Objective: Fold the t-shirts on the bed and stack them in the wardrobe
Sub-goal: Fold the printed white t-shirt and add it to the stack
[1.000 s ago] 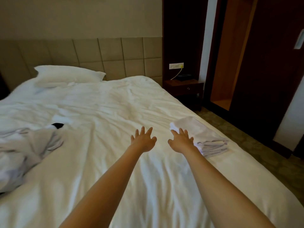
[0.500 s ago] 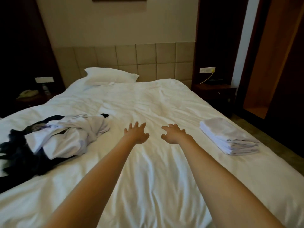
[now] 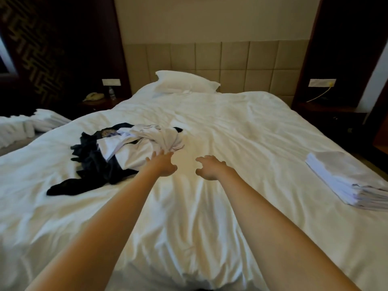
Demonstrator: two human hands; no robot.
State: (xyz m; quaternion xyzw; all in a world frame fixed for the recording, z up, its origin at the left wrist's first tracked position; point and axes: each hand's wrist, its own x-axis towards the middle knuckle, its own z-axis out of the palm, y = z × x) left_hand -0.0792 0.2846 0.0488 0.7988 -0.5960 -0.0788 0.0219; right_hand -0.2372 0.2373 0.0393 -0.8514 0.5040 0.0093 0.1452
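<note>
Looks like the grab-the-next-shirt step. The left hand (image 3: 162, 164) is at the edge of the unfolded pile (image 3: 134, 147) left of centre, fingers spread wide and empty; I can't tell if the tips touch cloth. The right hand (image 3: 212, 168) hovers beside it over the bed (image 3: 210, 227), fingers loosely curled, holding nothing. The next move needs a pinch on one white shirt, since dark ones are tangled in. The folded stack (image 3: 344, 179) at the right edge is partly cut off. The wardrobe isn't in shot.

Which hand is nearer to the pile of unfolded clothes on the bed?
Left. The left hand is at the near right edge of the pile of unfolded clothes, fingertips by the white fabric. The right hand hovers farther right, over bare sheet, apart from the pile.
</note>
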